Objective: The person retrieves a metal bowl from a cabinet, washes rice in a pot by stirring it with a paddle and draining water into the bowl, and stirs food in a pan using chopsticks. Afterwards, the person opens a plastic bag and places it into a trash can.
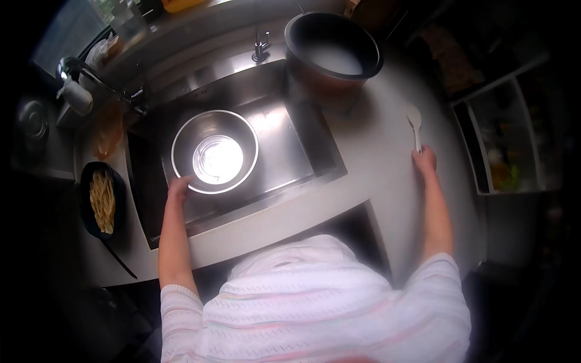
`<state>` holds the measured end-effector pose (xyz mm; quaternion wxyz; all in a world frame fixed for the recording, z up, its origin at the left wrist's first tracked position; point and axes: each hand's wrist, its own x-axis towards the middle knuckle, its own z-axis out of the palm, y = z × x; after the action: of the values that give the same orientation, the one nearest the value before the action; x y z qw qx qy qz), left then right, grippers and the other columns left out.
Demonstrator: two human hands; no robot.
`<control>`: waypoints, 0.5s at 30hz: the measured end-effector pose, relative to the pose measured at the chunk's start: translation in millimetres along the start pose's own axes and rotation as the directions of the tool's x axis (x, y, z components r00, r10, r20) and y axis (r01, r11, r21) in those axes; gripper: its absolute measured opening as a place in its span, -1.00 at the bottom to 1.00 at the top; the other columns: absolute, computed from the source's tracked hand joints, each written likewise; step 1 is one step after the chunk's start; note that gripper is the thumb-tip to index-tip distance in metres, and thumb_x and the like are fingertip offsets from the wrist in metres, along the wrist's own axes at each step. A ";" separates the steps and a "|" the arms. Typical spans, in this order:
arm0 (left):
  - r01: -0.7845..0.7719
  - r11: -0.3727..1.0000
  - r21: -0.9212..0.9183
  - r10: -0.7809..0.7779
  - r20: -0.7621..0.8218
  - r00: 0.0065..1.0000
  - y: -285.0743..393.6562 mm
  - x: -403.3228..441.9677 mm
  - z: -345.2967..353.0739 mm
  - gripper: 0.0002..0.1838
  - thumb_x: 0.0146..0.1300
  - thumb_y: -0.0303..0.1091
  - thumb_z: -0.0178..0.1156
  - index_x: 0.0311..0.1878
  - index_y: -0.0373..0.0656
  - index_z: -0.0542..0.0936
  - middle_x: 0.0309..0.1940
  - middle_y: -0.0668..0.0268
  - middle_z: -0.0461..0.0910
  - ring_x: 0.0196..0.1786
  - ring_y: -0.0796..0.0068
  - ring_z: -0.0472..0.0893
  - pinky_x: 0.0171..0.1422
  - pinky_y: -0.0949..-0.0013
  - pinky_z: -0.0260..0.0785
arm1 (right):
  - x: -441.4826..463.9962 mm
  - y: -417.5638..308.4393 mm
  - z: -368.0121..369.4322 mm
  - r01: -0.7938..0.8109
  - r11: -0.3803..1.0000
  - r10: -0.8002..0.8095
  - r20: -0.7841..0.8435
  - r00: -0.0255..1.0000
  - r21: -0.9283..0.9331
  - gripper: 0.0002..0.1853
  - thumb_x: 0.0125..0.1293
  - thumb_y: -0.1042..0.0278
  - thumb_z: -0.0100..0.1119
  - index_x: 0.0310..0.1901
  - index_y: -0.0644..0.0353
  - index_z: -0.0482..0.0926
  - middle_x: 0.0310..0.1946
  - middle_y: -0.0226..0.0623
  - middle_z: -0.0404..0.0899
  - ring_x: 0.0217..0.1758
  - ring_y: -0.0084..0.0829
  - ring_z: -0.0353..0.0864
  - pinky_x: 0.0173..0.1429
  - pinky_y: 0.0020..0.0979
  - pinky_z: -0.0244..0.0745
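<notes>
My left hand (178, 188) is closed on the near-left rim of a round stainless steel bowl (185, 140), which is in or over the sink. Bright light glares off the bowl's bottom, and I see no food in it. Out to the right, above the counter, my right hand (425, 160) grips the handle of a white rice paddle (414, 117), its blade pointing away from me. Between the two, toward the back, stands a deep dark pot (365, 68) with something whitish inside that I cannot make out.
The steel sink (318, 136) is set into a pale counter (387, 175). A curved faucet (100, 78) rises at its left, a small tap (260, 47) behind it. At far left, a dark dish (86, 212) holds yellowish strips. Open shelving (508, 130) stands on the right.
</notes>
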<state>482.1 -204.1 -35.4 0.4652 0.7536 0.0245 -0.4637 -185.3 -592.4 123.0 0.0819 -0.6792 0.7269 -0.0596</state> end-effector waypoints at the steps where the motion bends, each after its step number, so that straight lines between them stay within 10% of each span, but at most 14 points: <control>1: -0.006 0.998 -0.055 0.008 0.037 0.999 -1.8 0.8 1.7 -0.64 0.10 -0.39 0.26 -0.01 -0.28 0.51 -0.24 0.16 0.62 -0.24 0.22 0.65 -0.23 0.09 0.57 | 6.7 0.1 -2.5 -0.031 0.994 0.025 0.056 0.998 0.108 -0.56 0.04 0.12 0.21 -0.09 0.25 0.52 -0.36 -0.20 0.61 -0.31 -0.22 0.61 -0.16 -0.22 0.52; 6: 0.110 0.993 -0.047 -0.112 -0.046 0.993 -10.4 -10.6 14.1 -0.70 0.12 -0.40 0.25 -0.07 -0.23 0.52 -0.22 0.14 0.61 -0.21 0.23 0.65 -0.24 0.01 0.57 | 25.0 -17.6 -60.9 -0.107 0.781 -0.031 0.209 0.977 0.616 -0.79 0.11 0.32 0.24 -0.30 0.23 0.49 -0.65 -0.45 0.40 -0.65 -0.63 0.45 -0.58 -0.53 0.39; 11: 0.066 0.983 0.173 -0.008 -0.316 0.949 21.5 -66.6 37.5 -0.60 0.03 -0.34 0.24 0.01 -0.11 0.55 -0.21 0.20 0.64 -0.20 0.29 0.66 -0.18 0.22 0.53 | 46.9 -113.2 -161.0 0.319 0.648 -0.431 -0.012 0.902 0.692 -0.80 0.33 0.25 0.12 -0.26 0.23 0.53 -0.70 -0.58 0.33 -0.72 -0.75 0.26 -0.63 -0.65 0.20; 14: -0.163 0.584 0.795 0.662 -0.350 0.663 35.3 -52.0 40.1 -0.47 0.03 -0.29 0.22 0.12 -0.22 0.47 0.01 0.09 0.55 -0.07 0.24 0.62 0.06 0.23 0.47 | 52.0 -197.1 -189.2 0.461 0.655 -0.586 0.017 0.810 0.599 -0.76 0.35 0.23 0.07 -0.21 0.24 0.60 -0.68 -0.53 0.36 -0.68 -0.75 0.26 -0.57 -0.65 0.17; 15: -0.316 0.599 0.736 0.695 -0.283 0.661 51.0 -52.5 51.9 -0.44 0.02 -0.27 0.22 0.15 -0.21 0.46 0.03 0.08 0.54 -0.05 0.26 0.61 0.09 0.30 0.42 | 60.6 -219.5 -182.6 0.589 0.671 -0.665 0.015 0.747 0.451 -0.77 0.32 0.24 0.09 -0.22 0.21 0.62 -0.67 -0.47 0.41 -0.66 -0.66 0.33 -0.54 -0.57 0.25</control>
<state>441.0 -249.8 30.0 0.2742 0.9334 -0.2265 -0.0484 -11.1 -672.8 343.0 0.2640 -0.8561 0.4073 -0.1774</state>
